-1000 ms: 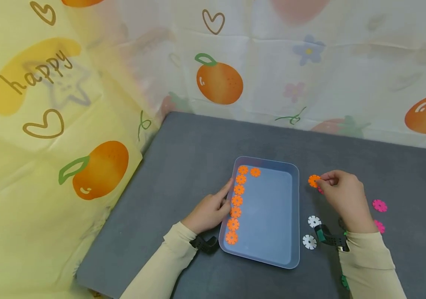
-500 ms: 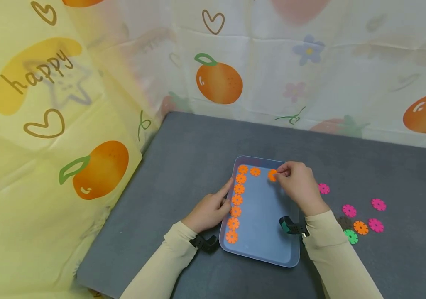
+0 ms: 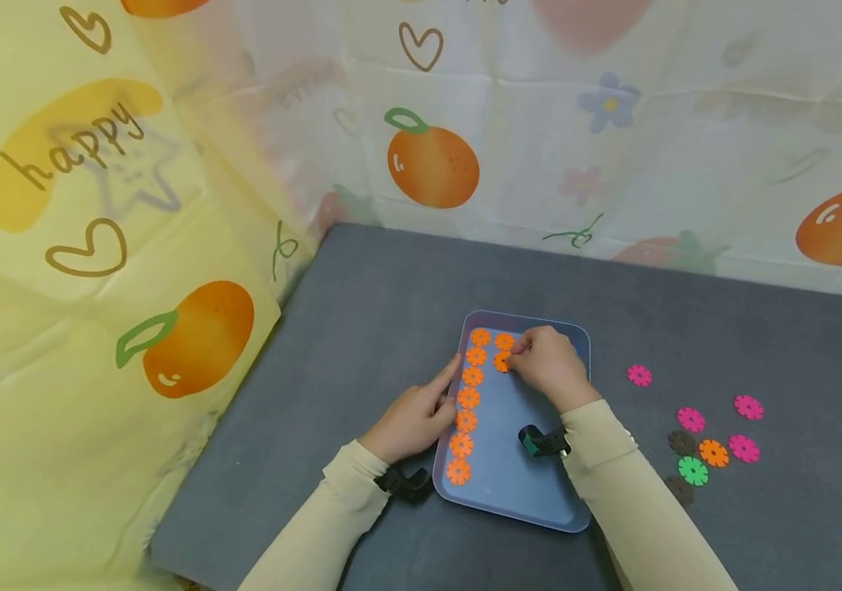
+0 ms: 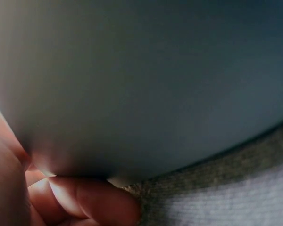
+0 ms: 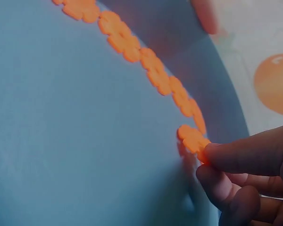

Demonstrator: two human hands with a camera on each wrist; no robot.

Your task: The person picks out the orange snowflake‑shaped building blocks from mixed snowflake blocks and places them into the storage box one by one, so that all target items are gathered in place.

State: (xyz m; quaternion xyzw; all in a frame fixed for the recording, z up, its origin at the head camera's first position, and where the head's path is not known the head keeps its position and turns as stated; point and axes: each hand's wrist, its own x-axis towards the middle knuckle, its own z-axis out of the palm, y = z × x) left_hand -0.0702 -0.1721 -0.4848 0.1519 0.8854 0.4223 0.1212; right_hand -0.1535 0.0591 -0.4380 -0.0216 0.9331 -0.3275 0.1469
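A blue-grey tray (image 3: 539,460) holds a column of orange snowflake discs (image 3: 469,398) along its left wall. One more disc (image 3: 505,341) starts a second column at the top. My right hand (image 3: 550,365) pinches another orange snowflake disc (image 3: 501,362) between thumb and index finger, just below that one. In the right wrist view the pinched disc (image 5: 193,140) is tilted, with its shadow on the tray floor. My left hand (image 3: 409,419) holds the tray's left side, its index finger lying along the rim. Curled fingers (image 4: 94,200) touch the tray's outer wall (image 4: 146,94) in the left wrist view.
Right of the tray, loose discs lie on the grey table (image 3: 391,287): several pink ones (image 3: 639,376), an orange one (image 3: 713,453), a green one (image 3: 693,471) and dark ones (image 3: 683,443). A fruit-print curtain (image 3: 510,164) borders the table behind and at left.
My right hand has carried the orange disc from the table right of the tray leftward into the tray, to below the second column's top disc. The left hand has stayed at the tray's side.
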